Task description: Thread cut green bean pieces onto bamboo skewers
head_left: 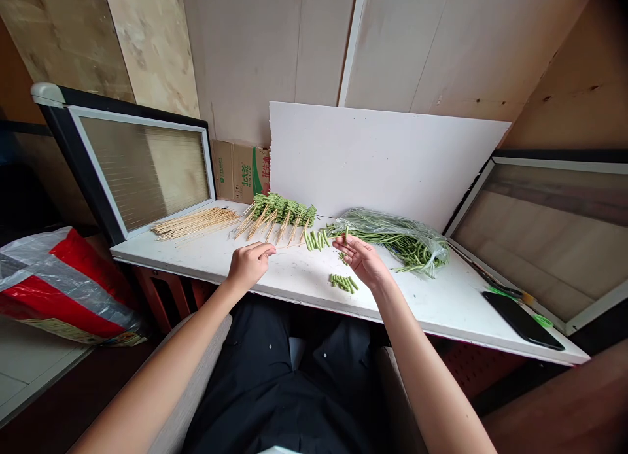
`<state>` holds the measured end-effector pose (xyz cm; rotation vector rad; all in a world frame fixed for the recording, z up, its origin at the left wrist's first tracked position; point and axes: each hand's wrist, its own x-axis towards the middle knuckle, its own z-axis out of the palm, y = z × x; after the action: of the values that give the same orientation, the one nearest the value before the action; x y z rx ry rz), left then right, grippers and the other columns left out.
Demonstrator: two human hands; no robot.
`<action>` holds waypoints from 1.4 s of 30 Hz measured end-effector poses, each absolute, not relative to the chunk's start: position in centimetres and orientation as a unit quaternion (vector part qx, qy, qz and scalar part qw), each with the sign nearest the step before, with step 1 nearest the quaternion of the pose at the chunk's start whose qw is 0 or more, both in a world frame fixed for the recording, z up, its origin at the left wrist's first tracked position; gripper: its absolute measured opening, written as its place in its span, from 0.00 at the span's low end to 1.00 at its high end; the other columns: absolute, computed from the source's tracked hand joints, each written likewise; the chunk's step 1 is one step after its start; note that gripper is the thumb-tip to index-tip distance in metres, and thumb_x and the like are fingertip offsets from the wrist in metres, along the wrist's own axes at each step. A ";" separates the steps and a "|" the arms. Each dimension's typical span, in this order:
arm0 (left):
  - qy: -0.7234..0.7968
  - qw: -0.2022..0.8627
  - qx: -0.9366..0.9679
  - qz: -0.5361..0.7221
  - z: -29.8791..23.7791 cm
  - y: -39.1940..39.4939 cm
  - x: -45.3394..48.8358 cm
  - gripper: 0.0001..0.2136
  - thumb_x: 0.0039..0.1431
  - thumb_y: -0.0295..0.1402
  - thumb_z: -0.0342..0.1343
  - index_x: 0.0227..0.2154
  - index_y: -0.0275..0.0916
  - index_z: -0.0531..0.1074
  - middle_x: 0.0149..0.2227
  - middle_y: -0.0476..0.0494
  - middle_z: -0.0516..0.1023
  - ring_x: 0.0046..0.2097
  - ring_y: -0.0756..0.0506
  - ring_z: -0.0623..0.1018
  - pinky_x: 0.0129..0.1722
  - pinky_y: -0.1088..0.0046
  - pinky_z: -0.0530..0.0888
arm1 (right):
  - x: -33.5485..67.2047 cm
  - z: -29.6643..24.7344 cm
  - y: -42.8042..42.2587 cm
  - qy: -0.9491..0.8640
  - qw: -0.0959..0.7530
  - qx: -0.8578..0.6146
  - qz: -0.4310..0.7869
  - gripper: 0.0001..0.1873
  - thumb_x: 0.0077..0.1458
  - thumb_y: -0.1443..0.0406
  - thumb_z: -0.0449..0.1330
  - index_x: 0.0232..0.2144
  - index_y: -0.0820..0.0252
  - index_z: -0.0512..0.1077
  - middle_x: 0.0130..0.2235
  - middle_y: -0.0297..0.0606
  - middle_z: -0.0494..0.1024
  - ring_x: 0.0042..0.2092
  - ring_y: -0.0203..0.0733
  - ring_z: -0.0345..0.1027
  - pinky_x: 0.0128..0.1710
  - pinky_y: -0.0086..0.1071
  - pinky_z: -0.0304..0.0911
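Note:
Pinched in my left hand [251, 264] is the end of a thin wooden skewer [289, 246], held level above the table. Several short green bean pieces [316, 240] are threaded crosswise along it. At the skewer's other end, my right hand [362, 258] grips one more cut bean piece [346, 235] between thumb and fingers, close to the tip. A small row of cut bean pieces [344, 283] lies on the table below my right hand. Behind my hands is a pile of filled bean skewers [284, 210], their bare ends pointing toward me.
Bare skewers [196, 222] lie at the left of the white table [294, 280]. Long beans in a clear plastic bag [400, 238] lie at the right. Beyond are scissors [505, 288] and a black phone [523, 318]. A cardboard box [240, 171] and white board [377, 163] stand behind.

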<state>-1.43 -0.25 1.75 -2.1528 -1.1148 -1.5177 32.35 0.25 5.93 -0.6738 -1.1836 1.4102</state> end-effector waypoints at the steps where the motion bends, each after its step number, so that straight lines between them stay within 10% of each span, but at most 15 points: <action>1: -0.386 0.141 -0.746 -0.524 1.8 -0.3 -1.4 0.12 0.63 0.21 0.56 0.35 0.42 0.84 0.35 0.47 0.87 0.36 0.44 0.85 0.38 0.70 0.79 | 32.3 5.9 0.2 -0.499 0.557 -0.284 0.600 0.14 0.57 0.54 0.73 0.42 0.53 0.83 0.52 0.40 0.85 0.59 0.47 0.76 0.35 0.26 0.71; 42: -0.408 0.202 -0.737 -0.500 1.8 -0.3 -1.8 0.16 0.56 0.17 0.54 0.32 0.43 0.82 0.33 0.48 0.87 0.34 0.45 0.85 0.36 0.72 0.79 | 31.7 5.6 0.2 -0.531 0.571 -0.378 0.499 0.18 0.50 0.49 0.75 0.38 0.53 0.85 0.44 0.45 0.86 0.51 0.51 0.78 0.40 0.36 0.69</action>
<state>-1.83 -0.33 1.80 -2.0584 -1.1385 -1.3965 31.75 0.22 5.57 -0.8864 -1.2467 1.1717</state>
